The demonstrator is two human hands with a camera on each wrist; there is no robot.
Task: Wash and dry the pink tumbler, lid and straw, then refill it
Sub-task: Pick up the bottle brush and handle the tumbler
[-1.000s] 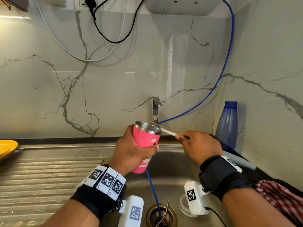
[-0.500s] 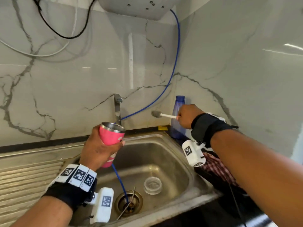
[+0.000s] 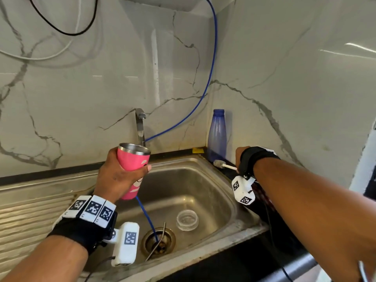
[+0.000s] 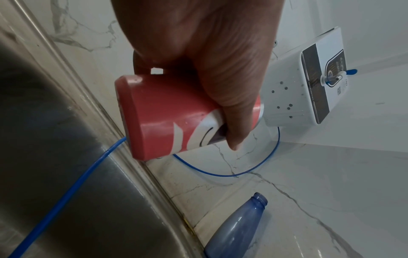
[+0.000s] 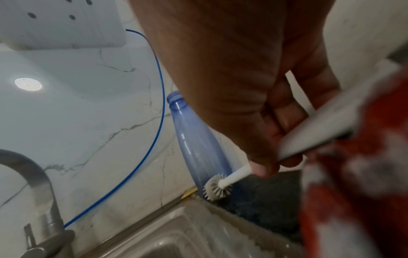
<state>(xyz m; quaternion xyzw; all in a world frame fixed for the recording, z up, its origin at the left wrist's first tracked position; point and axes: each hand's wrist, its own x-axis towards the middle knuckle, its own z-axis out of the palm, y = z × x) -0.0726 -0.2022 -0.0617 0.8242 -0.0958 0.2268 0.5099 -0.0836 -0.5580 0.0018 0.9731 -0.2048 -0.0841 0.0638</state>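
The left hand [image 3: 114, 176] wraps its fingers around the pink tumbler [image 3: 133, 167], holding it open end up and slightly tilted above the left side of the sink [image 3: 203, 186], just near of the tap [image 3: 140, 125]. The right hand [image 3: 241, 157] grips the white handle of a small bottle brush [image 3: 224, 165], its bristle head over the counter just beside the blue bottle [image 3: 216, 135] at the far right corner. The clear lid [image 3: 187, 219] and metal straw [image 3: 156, 243] lie in the basin by the drain [image 3: 159, 241].

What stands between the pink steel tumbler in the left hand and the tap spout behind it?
Nothing visible. The pink steel tumbler, gripped by the left hand, has its open rim just before the grey metal tap spout; the thin blue tube passes behind.
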